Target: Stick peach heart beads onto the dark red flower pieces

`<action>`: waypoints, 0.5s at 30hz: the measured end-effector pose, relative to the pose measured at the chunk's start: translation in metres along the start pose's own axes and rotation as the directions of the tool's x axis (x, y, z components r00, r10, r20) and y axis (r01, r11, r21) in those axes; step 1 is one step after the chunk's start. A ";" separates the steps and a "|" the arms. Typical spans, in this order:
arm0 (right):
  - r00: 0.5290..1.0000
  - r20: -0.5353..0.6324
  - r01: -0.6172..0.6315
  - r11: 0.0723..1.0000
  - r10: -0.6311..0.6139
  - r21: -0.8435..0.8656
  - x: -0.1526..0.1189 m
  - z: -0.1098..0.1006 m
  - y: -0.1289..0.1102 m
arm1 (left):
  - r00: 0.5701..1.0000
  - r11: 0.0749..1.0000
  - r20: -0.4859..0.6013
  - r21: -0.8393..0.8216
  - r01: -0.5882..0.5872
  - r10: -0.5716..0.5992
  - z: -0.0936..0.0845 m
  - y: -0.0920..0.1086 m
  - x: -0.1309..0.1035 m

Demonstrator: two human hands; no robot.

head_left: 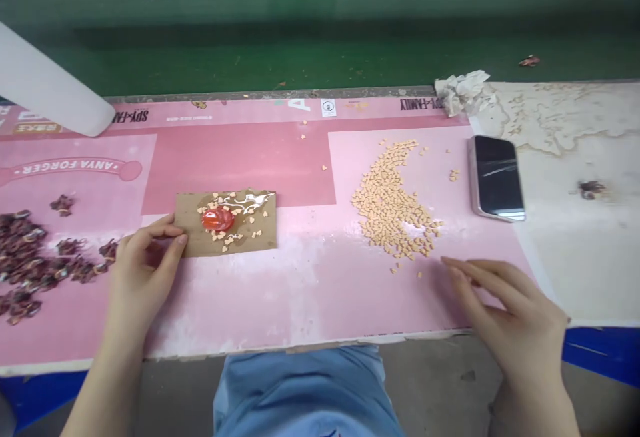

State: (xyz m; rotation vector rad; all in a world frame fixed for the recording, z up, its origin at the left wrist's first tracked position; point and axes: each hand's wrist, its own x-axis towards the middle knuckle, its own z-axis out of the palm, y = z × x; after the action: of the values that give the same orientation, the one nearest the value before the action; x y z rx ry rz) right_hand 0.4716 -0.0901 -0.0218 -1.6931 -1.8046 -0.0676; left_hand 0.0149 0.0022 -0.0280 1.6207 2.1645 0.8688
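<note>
A brown cardboard piece (193, 213) lies left of centre. On it sit a glossy red blob (218, 219), a shiny clear smear and scattered tiny tan pieces. My left hand (147, 257) grips the card's left edge between thumb and fingers. A crescent-shaped heap of tan pieces (385, 203) spreads over the pink mat. Just right of the heap's lower end is my right hand (510, 303), its thumb and fingertips drawn together above the mat. Anything between those tips is too small to make out.
Dark reddish clustered pieces (23, 250) are piled at the far left. A white cylindrical object (55, 83) slants in above them. The phone (499, 177) lies right of the heap, below crumpled tissue (465, 92). A green strip (320, 57) runs behind the pink mat (240, 310).
</note>
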 end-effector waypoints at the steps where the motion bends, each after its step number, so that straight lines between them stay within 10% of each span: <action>1: 1.000 -0.014 0.000 1.000 -0.001 -0.024 0.018 -0.001 0.006 | 1.000 1.000 -0.005 -0.001 -0.006 0.006 0.001 -0.001 0.001; 9: 0.990 0.040 -0.128 0.974 0.138 -0.185 0.239 0.054 0.098 | 0.995 0.996 -0.041 -0.009 -0.089 0.088 0.004 -0.007 0.003; 15: 0.995 0.067 -0.069 0.991 0.077 -0.111 0.267 0.057 0.084 | 0.993 0.994 -0.047 0.015 -0.108 0.108 0.003 -0.002 -0.003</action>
State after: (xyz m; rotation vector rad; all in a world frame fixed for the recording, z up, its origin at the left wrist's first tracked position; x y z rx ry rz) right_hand 0.5369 0.1828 0.0299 -1.8577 -1.8177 -0.0758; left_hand 0.0162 0.0004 -0.0319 1.7545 2.1346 0.9355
